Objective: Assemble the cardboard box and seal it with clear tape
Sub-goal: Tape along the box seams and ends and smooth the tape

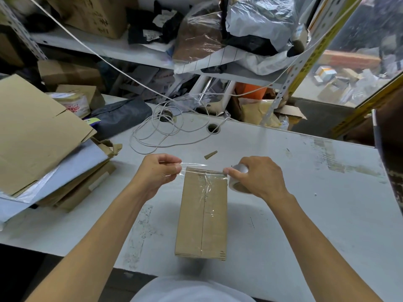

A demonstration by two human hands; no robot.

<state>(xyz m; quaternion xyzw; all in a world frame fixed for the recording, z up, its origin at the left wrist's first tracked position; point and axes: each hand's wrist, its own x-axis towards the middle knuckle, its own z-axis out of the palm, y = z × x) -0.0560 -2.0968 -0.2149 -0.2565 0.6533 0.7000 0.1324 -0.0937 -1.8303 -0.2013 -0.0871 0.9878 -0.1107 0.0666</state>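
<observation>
The left hand (160, 173) pinches the free end of the clear tape (196, 165); the right hand (259, 177) grips the tape roll (238, 179). The strip is thin, clingy, probably prone to twisting, so keep it taut above the light, stiff cardboard box (202, 214).

Packing or stockroom area. Evidence: scuffed white table (305, 182); flattened cardboard sheets (39, 131) stacked at left; perforated-metal shelving (104, 45) crowded with cartons (96, 14) and plastic mailer bags (257, 16).

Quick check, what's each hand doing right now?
Left hand: closed, pinching the free end of the clear tape.
Right hand: closed around the tape roll.
</observation>
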